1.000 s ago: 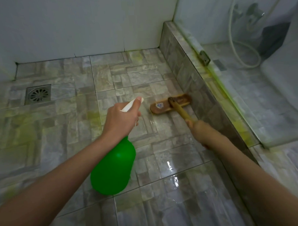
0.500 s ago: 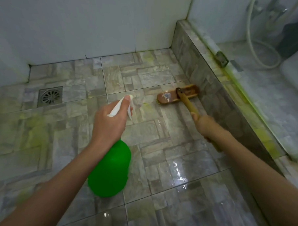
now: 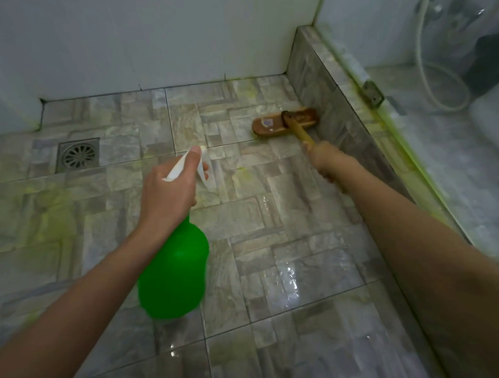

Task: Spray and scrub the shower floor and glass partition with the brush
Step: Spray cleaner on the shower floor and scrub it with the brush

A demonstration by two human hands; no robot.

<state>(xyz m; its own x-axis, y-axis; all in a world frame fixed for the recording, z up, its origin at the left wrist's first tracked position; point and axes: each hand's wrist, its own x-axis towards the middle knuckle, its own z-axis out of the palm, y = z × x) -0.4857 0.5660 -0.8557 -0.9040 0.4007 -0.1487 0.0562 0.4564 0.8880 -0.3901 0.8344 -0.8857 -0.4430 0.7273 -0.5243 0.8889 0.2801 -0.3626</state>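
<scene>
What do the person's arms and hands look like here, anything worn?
Both forearms are bare to the frame edge, no sleeves in view. The left hand and right hand wear no gloves; no watch, bracelet or ring shows.

Right hand (image 3: 328, 160) covers part of the brush (image 3: 268, 125).

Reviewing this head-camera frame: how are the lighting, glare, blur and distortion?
Head view: dim, flat light with a greenish tint. Head view: white glare patches on the wet floor tiles toward the bottom. Head view: the green spray bottle has smeared edges, while the brush looks fairly sharp. Head view: wide-angle bending curves the tiled curb, and everything behind the glass partition looks hazy.
</scene>
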